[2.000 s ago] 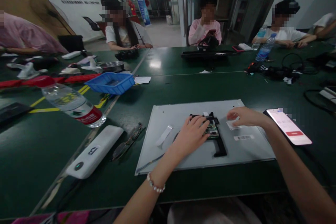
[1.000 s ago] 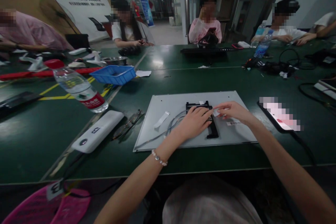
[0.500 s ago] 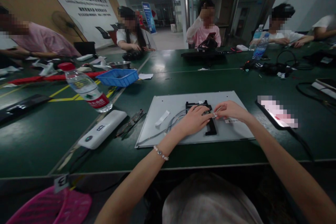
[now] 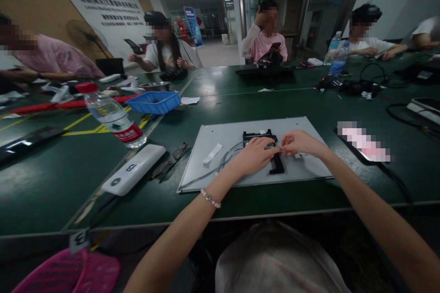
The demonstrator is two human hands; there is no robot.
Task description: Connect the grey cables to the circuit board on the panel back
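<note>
My left hand reaches across a black plastic frame, covering much of it. Its fingers are bent, with their tips at the frame's right side; whatever they grip is hidden. My right hand is closed in a pinch right beside the left fingertips. Something small is between its fingers, too tiny to name. Thin grey cables curve over the white panel and go out of sight under my left hand. The frame lies on this panel, near a white paper strip.
Glasses, a white power bank and a water bottle sit left of the panel. Beyond them is a blue tray. A phone with a cable lies to the right. Several people sit around the green table.
My right fingers have curled slightly tighter, and the pale piece at their tips shows less. My left hand stays almost still. Across the table, a person has raised a hand with a dark flat object.
</note>
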